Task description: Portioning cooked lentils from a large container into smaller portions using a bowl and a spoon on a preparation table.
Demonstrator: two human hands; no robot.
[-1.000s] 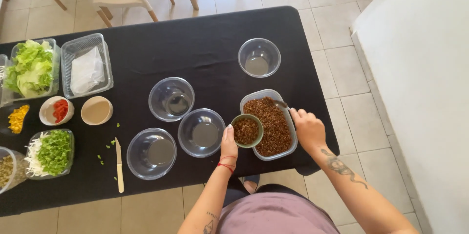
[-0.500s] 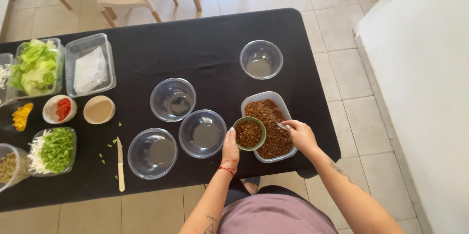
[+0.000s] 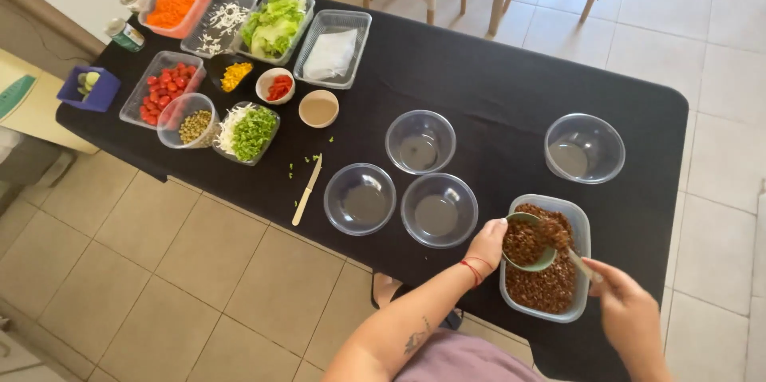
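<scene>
Two hands work over the clear tub of brown grain at near right — left hand gripping a small green bowl, right hand clutching a spoon — and an overheaped scoop could spill onto the black tablecloth.

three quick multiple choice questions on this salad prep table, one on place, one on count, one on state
1. Where does the knife lie?
A. left of the empty clear bowls
B. inside the brown grain tub
C. on the floor

2. How many empty clear bowls are on the black table?
A. two
B. four
C. six

3. The small green bowl in the left hand is:
A. empty
B. holding brown grain
C. upside down

Answers: 1 A, it lies on the cloth beside them; 2 B, three grouped and one apart; 3 B, the right hand spoons grain in over the tub.
</scene>
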